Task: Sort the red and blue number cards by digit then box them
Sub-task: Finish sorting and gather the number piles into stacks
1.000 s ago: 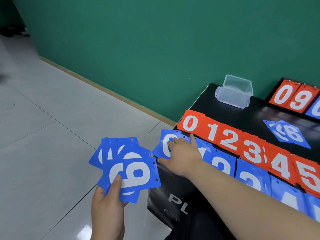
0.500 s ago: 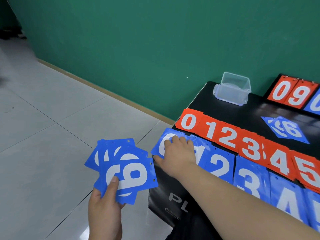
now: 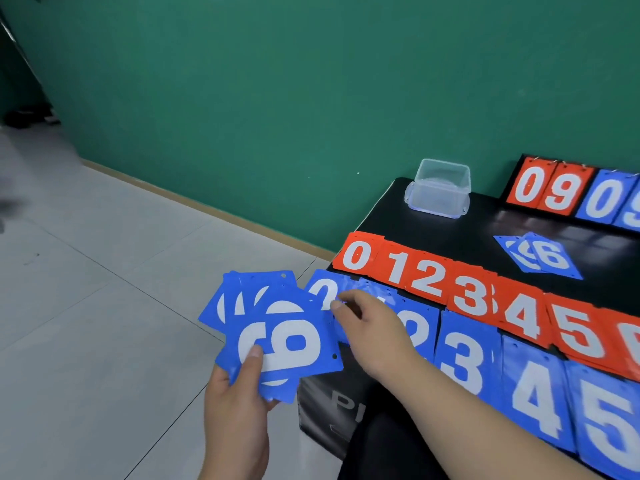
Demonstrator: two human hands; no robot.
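The left hand (image 3: 235,420) grips a fan of blue cards (image 3: 287,344), thumb on top; the right hand (image 3: 374,337) curls its fingers over the blue 0 card (image 3: 320,289), grip unclear.

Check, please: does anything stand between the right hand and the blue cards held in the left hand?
Nothing visible does. The right hand is over the blue 0 pile, right beside the fanned blue cards that the left hand holds.

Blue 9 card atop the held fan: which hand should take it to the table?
Right. The left hand grips the fan of blue cards, thumb on top near the blue 9 card, so it is busy. The right hand sits beside the fan's edge, over the blue 0 pile, nearest the sorted rows.
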